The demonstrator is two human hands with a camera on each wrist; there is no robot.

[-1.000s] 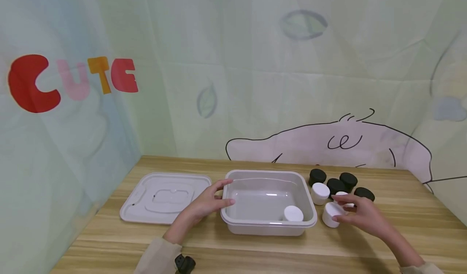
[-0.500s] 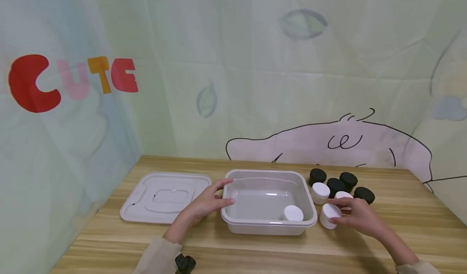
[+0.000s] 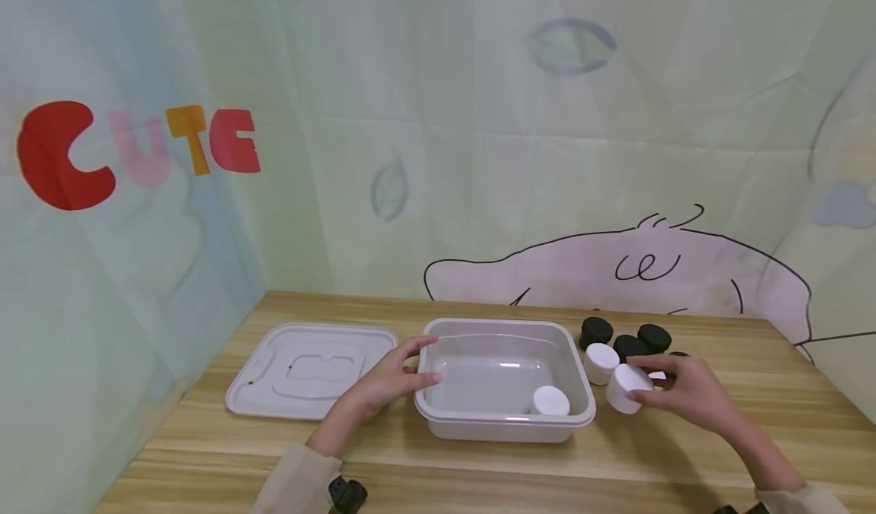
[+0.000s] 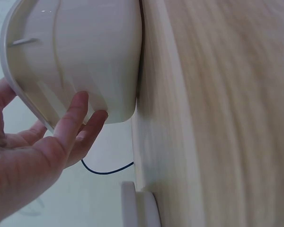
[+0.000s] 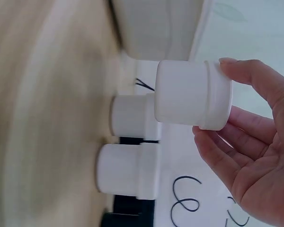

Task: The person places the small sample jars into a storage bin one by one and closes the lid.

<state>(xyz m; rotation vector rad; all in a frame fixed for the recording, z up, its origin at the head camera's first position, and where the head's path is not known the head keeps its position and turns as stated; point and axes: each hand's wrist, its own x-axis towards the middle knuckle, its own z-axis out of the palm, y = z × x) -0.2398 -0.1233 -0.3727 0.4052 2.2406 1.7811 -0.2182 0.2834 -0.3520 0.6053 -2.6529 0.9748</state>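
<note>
My right hand [image 3: 691, 394] pinches a white screw-lid jar [image 3: 628, 389] by its lid, thumb on one side and fingers on the other. In the right wrist view this jar [image 5: 189, 94] hangs clear of the table. My left hand [image 3: 391, 377] grips the left rim of a light grey plastic tub [image 3: 505, 429], thumb over the edge; the left wrist view has its fingertips [image 4: 79, 100] against the tub's outer wall. Inside the tub, at the front right corner, stands one white jar [image 3: 550, 400].
A grey tub lid [image 3: 318, 404] lies flat to the left of the tub. White jars [image 3: 601, 363] and several black-lidded jars [image 3: 597, 331] stand close together at the right. A printed cloth [image 3: 479, 157] hangs behind the wooden table [image 3: 328, 453].
My right hand has lifted the white jar up off the table, after tilting and shifting it slightly to the left. My left hand and the tub have stayed in place.
</note>
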